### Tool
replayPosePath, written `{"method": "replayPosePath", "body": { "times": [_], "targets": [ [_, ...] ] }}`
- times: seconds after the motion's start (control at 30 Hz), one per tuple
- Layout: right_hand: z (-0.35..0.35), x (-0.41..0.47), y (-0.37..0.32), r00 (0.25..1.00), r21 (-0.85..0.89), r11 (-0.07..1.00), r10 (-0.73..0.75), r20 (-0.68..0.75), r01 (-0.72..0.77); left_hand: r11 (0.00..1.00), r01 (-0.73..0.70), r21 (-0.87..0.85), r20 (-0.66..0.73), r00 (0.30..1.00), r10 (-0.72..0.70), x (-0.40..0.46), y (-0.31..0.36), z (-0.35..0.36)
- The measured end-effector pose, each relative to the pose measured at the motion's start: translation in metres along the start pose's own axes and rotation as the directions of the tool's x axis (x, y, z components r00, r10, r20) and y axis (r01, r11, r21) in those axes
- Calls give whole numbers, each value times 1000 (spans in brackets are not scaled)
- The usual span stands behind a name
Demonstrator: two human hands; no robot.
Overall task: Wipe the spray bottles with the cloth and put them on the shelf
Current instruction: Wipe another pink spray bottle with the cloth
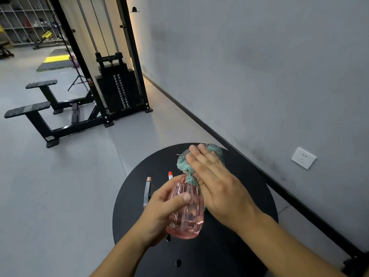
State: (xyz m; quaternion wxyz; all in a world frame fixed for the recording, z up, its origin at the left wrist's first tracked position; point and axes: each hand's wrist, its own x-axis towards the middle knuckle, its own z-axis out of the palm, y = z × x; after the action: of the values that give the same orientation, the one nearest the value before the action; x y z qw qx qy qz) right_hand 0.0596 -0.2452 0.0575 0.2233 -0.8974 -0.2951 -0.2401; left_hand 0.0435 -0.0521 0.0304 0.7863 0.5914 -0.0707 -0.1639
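Observation:
A clear pink spray bottle (186,212) hangs tilted above the round black table (229,246), with my left hand (159,212) wrapped around its body from the left. My right hand (217,182) lies flat with straight fingers on a teal cloth (185,166), pressing it against the bottle's top and right side. The cloth covers the spray head. Two more nozzle tips, one copper-coloured (148,179) on a grey bottle and one orange (170,173), show on the table behind my left hand, their bodies mostly hidden.
The table stands close to a grey wall (259,76) with a white socket (303,158) on the right. To the left, a black weight machine (117,86) and two padded benches (28,109) stand on the grey floor. A white grid shelf (26,19) is far back left.

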Motion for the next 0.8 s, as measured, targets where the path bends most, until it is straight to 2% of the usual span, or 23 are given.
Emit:
{"method": "replayPosePath", "body": {
  "times": [0.2, 0.4, 0.53, 0.67, 0.8],
  "targets": [
    [-1, 2, 9, 998, 29, 998, 53, -42, -52, 991, -58, 123, -82, 994, 68, -1, 2, 2],
    [6, -2, 5, 998, -28, 999, -46, 39, 47, 976, -27, 216, -80, 996, 45, -4, -1, 1],
    [-2, 1, 16, 999, -50, 997, 53, -7, -53, 959, -26, 282, -79, 996, 50, -8, 4, 6],
    [4, -1, 7, 999, -13, 1000, 9, 33, -9, 957, -22, 288, -110, 992, 56, -9, 7, 11],
    [-1, 1, 14, 1000, -47, 999, -16, 15, 17, 973, -46, 227, -39, 998, 56, -8, 6, 5]
  ]
}}
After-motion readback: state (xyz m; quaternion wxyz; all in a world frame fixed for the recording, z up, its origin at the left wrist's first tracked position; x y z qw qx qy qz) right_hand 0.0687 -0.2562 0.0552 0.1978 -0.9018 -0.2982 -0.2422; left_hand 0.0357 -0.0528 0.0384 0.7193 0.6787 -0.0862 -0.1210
